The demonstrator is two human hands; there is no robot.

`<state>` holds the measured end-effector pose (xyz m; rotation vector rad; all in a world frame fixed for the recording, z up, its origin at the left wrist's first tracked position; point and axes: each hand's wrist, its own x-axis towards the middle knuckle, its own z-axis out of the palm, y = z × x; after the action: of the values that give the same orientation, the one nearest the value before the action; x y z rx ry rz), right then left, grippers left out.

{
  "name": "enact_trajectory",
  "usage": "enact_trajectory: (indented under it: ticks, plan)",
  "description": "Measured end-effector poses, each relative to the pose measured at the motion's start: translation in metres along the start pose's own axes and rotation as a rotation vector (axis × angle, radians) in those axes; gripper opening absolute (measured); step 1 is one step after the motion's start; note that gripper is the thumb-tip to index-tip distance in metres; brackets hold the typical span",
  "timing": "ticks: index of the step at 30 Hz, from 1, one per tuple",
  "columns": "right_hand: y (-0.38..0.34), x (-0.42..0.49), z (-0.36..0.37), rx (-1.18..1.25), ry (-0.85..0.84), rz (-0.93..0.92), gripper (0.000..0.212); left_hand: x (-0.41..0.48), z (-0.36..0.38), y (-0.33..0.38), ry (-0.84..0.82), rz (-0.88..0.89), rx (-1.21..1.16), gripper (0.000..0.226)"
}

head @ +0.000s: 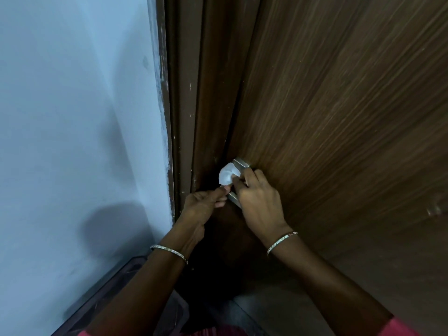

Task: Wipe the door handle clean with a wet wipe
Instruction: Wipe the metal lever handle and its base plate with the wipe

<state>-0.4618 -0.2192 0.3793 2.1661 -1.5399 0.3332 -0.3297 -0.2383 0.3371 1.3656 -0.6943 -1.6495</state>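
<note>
A metal door handle [240, 164] stands off the dark wooden door [339, 117] near its left edge; its upper end and a lower stub show, the middle is hidden by fingers. A bunched white wet wipe [226, 175] presses against the handle's left side. My right hand [259, 202] covers the handle from the right, its fingertips pinching the wipe. My left hand [203, 204] reaches in from below left, and its thumb and forefinger meet just under the wipe, touching its lower edge. Each wrist wears a thin bangle.
The brown door frame [184, 117] runs beside a pale blue wall [72, 117] on the left. A dark skirting strip [101, 294] lines the wall's foot. A small metal fitting [435, 209] sits on the door at far right. Grey floor [232, 314] lies below.
</note>
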Motion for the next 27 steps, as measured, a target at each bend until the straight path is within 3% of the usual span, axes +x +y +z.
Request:
enact_trajectory:
  ticks: [7, 9, 16, 19, 23, 27]
  plan:
    - [-0.001, 0.010, 0.008, 0.060, 0.094, 0.017, 0.036, -0.003, -0.001, 0.000, -0.006, 0.012, -0.020, 0.025]
    - [0.007, -0.002, 0.013, 0.120, 0.138, 0.031, 0.031, -0.002, -0.001, 0.001, -0.012, 0.007, -0.004, 0.027]
    - [0.000, -0.008, 0.004, 0.373, 0.303, 0.449, 0.005, 0.000, 0.000, 0.000, 0.010, -0.010, -0.011, 0.022]
    - [-0.006, -0.005, 0.003, 0.369, 0.278, 0.530, 0.009, 0.000, 0.000, 0.000, 0.009, -0.014, 0.024, 0.023]
    - [-0.006, -0.009, 0.014, 0.470, 0.068, 0.667, 0.015, -0.001, -0.001, 0.001, -0.003, -0.007, 0.035, 0.028]
    - [-0.012, -0.005, 0.016, 0.650, 0.095, 0.865, 0.011, -0.001, -0.001, 0.000, -0.014, -0.015, 0.032, 0.024]
